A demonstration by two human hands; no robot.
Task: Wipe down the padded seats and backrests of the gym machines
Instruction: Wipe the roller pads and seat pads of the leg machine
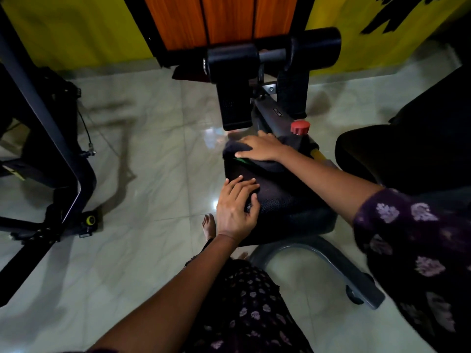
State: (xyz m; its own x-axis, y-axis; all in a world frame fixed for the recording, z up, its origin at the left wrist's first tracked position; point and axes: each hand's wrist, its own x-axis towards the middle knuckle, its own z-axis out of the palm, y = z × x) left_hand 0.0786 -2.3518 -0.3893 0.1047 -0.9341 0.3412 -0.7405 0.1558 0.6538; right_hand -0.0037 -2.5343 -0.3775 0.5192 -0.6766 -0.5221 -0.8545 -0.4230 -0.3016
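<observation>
The left hand (235, 208) lay spread on the padded seat (277, 197), fingers pointing toward one o'clock. The right hand (262, 149) pressed flat on a dark cloth (235, 149) at the seat's twelve o'clock edge. Pushed further, the cloth risked sliding off onto the floor (153, 161).

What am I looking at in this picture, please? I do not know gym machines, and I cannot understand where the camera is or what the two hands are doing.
The camera sits on the person's head and looks down, so both arms come from the bottom of the picture. The black cushion in the middle is the padded seat of a gym machine. The right hand presses a dark cloth flat on the seat's far end to wipe it. The left hand rests on the seat's near edge. Behind stand black roller pads and a red knob. The floor is shiny tile.
</observation>
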